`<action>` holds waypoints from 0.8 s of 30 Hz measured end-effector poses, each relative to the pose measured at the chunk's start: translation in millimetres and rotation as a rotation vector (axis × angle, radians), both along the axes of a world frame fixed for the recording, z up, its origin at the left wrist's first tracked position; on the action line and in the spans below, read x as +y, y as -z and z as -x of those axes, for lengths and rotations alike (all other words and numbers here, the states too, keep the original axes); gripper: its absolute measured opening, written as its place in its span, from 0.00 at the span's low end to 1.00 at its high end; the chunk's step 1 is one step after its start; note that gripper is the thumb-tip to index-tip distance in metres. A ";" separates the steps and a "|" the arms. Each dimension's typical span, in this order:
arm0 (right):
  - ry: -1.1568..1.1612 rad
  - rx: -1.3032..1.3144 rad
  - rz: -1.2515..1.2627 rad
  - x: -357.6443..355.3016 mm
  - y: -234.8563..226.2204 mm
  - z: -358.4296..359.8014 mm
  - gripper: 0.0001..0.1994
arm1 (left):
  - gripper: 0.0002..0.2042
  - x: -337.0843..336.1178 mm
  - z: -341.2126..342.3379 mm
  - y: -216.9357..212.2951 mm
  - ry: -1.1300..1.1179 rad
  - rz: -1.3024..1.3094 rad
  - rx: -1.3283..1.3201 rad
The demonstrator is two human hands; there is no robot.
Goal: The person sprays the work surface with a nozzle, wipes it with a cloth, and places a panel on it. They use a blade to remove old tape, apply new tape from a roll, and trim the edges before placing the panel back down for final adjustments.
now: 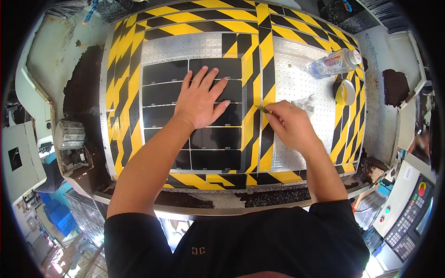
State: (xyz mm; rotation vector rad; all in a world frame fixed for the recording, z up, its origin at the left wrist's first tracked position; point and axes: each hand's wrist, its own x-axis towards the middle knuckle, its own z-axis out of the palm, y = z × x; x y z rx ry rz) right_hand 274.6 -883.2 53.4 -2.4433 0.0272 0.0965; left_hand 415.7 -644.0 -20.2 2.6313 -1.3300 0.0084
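Note:
My left hand point(199, 99) lies flat with its fingers spread on a sheet of glossy black rectangular panels point(215, 139) set in rows with pale lines between them. Between thumb and fingers, my right hand point(292, 123) pinches a small thin dark tool point(263, 109); its exact kind is too small to make out. The tool's tip points left, over the yellow-and-black striped strip point(266, 95) that runs beside the panels. Just beyond my right hand is a crumpled white cloth or paper point(306, 103).
A perforated metal plate point(287, 143) lies under everything, bordered by striped tape. On its right side rest a clear bottle point(331, 64) on its side and a round open tin or roll point(347, 92). Machine walls enclose the plate; a control panel point(408, 217) stands at lower right.

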 end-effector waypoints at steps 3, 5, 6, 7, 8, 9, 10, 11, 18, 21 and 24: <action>0.012 0.058 -0.051 7.8 2.0 20.2 0.08 | 0.27 -0.9 -0.9 0.0 -0.003 -0.004 -0.015; 0.042 0.074 -0.064 13.2 5.8 39.9 0.08 | 0.28 -0.8 1.3 -0.8 -0.003 -0.041 0.004; 0.061 0.089 -0.103 14.5 10.0 49.3 0.08 | 0.28 -0.7 1.8 -1.2 -0.006 -0.080 0.022; 0.080 0.104 -0.143 16.0 14.0 57.0 0.07 | 0.28 -1.8 -0.1 0.0 -0.001 -0.080 0.020; 0.101 0.144 -0.171 19.2 17.9 65.5 0.08 | 0.29 -1.9 -0.6 3.5 -0.001 -0.059 0.003; 0.100 0.155 -0.178 24.5 15.3 71.4 0.08 | 0.29 1.2 2.0 5.4 -0.006 -0.041 -0.009; 0.155 0.220 -0.186 30.0 13.5 71.9 0.08 | 0.30 3.9 0.6 8.0 -0.012 -0.044 -0.024; 0.209 0.293 -0.194 35.2 14.0 75.5 0.08 | 0.29 9.1 1.0 11.8 -0.004 0.000 -0.050; 0.456 0.304 -0.861 36.0 38.0 93.6 0.09 | 0.27 70.0 33.5 -12.6 -0.426 0.348 0.051; 0.427 0.369 -1.066 50.7 39.1 96.5 0.07 | 0.32 156.0 73.7 -14.0 -0.703 0.360 0.315; 0.419 0.509 -1.102 62.6 44.6 99.6 0.07 | 0.33 183.0 109.0 -30.1 -0.954 0.265 0.597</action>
